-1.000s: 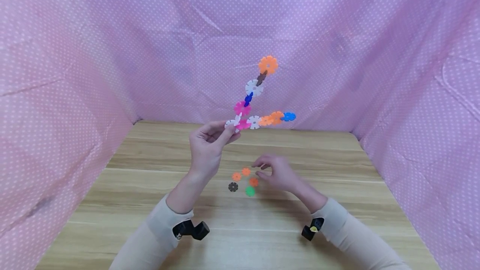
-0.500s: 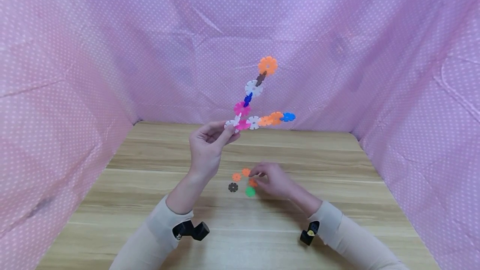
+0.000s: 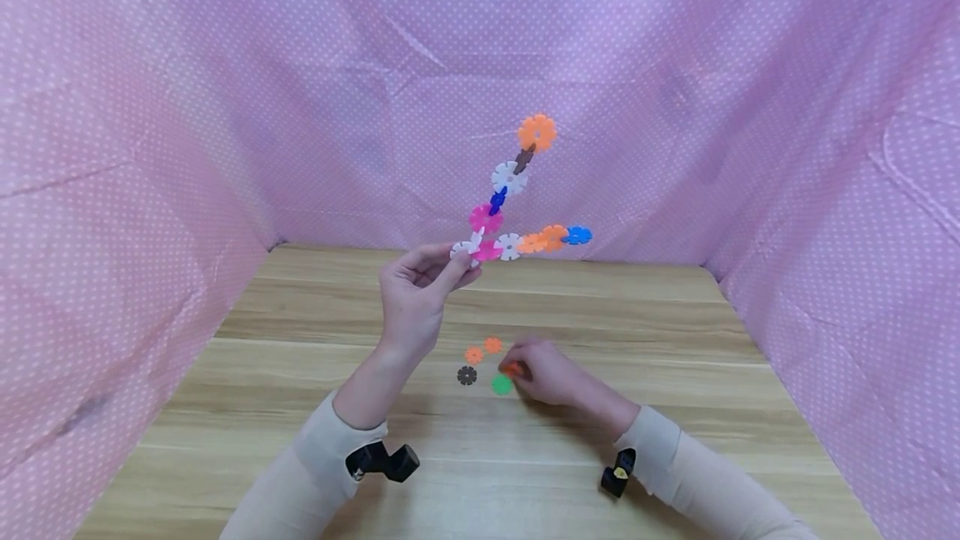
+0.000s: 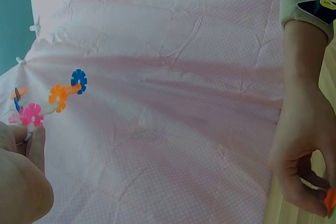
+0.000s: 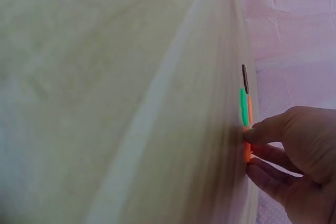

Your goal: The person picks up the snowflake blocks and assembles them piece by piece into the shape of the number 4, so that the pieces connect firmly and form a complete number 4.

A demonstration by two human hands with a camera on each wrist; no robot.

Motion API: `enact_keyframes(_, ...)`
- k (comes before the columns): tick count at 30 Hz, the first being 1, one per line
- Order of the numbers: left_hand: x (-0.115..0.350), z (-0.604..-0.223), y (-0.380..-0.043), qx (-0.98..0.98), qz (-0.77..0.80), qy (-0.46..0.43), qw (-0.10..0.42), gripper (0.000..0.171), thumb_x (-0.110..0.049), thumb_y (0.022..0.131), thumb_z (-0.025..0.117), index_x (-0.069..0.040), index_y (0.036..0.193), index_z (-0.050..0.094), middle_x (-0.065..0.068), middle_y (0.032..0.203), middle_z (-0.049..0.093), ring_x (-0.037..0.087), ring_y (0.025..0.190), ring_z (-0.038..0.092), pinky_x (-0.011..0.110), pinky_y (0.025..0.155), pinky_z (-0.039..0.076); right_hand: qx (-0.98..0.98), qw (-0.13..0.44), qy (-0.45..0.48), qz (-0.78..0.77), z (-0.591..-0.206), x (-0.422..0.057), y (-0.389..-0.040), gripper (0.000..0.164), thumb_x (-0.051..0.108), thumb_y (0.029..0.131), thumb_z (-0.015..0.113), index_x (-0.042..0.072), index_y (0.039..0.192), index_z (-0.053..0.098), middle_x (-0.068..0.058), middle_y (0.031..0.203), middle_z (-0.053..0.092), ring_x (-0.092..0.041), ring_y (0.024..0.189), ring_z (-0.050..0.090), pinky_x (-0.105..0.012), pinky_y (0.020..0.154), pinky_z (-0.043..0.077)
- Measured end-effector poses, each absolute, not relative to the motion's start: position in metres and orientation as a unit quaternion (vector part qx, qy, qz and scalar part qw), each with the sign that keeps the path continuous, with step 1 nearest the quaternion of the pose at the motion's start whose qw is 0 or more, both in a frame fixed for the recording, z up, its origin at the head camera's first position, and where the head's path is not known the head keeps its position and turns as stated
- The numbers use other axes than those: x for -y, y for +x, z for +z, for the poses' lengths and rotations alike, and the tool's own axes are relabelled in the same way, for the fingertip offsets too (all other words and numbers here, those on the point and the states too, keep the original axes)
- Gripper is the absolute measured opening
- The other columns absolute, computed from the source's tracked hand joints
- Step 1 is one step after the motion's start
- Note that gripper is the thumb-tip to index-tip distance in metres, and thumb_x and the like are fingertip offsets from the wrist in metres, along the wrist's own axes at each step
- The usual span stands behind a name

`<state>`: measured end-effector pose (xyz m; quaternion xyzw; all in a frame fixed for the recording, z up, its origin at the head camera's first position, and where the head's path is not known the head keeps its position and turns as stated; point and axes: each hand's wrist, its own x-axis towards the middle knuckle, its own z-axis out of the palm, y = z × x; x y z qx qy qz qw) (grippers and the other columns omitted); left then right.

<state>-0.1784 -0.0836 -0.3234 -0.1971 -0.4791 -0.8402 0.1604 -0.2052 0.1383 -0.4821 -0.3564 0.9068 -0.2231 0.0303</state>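
High over the table, my left hand (image 3: pixel 412 298) pinches a white end disc (image 3: pixel 461 251) of a chain of interlocking plastic snowflake discs. The chain forks: one branch rises through pink, dark blue, white and brown to an orange disc (image 3: pixel 537 132); the other runs right through pink, white and orange to a blue disc (image 3: pixel 578 236). Low at the table, my right hand (image 3: pixel 551 373) pinches a loose orange snowflake disc (image 5: pixel 247 148) between thumb and fingertips. A green disc (image 3: pixel 502 384) lies just left of those fingers.
Two more orange discs (image 3: pixel 474 355) and a brown disc (image 3: pixel 467 376) lie flat on the wooden table (image 3: pixel 300 457), left of the right hand. Pink dotted cloth (image 3: pixel 360 90) surrounds the table's back and sides. A black camera (image 3: pixel 384 461) is strapped at each wrist.
My right hand has come down and closed its fingers on the nearest orange disc, which now looks tilted in its grip. The left hand and the chain have stayed almost still.
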Motion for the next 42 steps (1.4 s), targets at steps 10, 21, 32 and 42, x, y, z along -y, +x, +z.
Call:
enact_keyframes(10, 0.084, -0.322, -0.178, 0.48, -0.841, -0.192, 0.16, 0.047, 0.023, 0.092, 0.061, -0.019, 0.091, 0.081, -0.005, 0.086, 0.081, 0.008, 0.077, 0.079, 0.031, 0.078, 0.07, -0.916, 0.072, -0.304, -0.25, -0.475, -0.147, -0.21, 0.025, -0.001, 0.091, 0.076, 0.008, 0.113, 0.077, -0.003, 0.107, 0.067, -0.011, 0.089, 0.061, -0.021, 0.074, 0.057)
enact_keyframes(21, 0.082, -0.321, -0.179, 0.471, -0.841, -0.206, 0.165, 0.047, 0.024, 0.092, 0.061, -0.019, 0.094, 0.081, -0.004, 0.087, 0.081, 0.009, 0.077, 0.079, 0.032, 0.077, 0.07, -0.915, 0.043, -0.286, -0.282, -0.454, -0.177, -0.223, 0.015, -0.001, 0.097, 0.072, 0.001, 0.111, 0.077, -0.005, 0.099, 0.076, -0.01, 0.087, 0.066, -0.023, 0.074, 0.061)
enact_keyframes(32, 0.084, -0.322, -0.178, 0.467, -0.843, -0.21, 0.165, 0.047, 0.024, 0.091, 0.06, -0.018, 0.094, 0.081, -0.004, 0.087, 0.081, 0.009, 0.078, 0.079, 0.032, 0.078, 0.07, -0.904, -0.047, -0.269, -0.327, -0.418, -0.197, -0.233, 0.015, -0.006, 0.094, 0.072, -0.004, 0.109, 0.075, -0.012, 0.097, 0.078, -0.021, 0.086, 0.075, -0.029, 0.074, 0.067)
enact_keyframes(42, 0.086, -0.324, -0.179, 0.466, -0.842, -0.213, 0.167, 0.047, 0.024, 0.091, 0.06, -0.018, 0.095, 0.081, -0.004, 0.088, 0.081, 0.009, 0.078, 0.079, 0.032, 0.078, 0.07, -0.895, -0.113, -0.24, -0.359, -0.384, -0.21, -0.233, 0.013, -0.004, 0.095, 0.074, -0.001, 0.107, 0.07, -0.012, 0.094, 0.078, -0.026, 0.086, 0.077, -0.027, 0.072, 0.067)
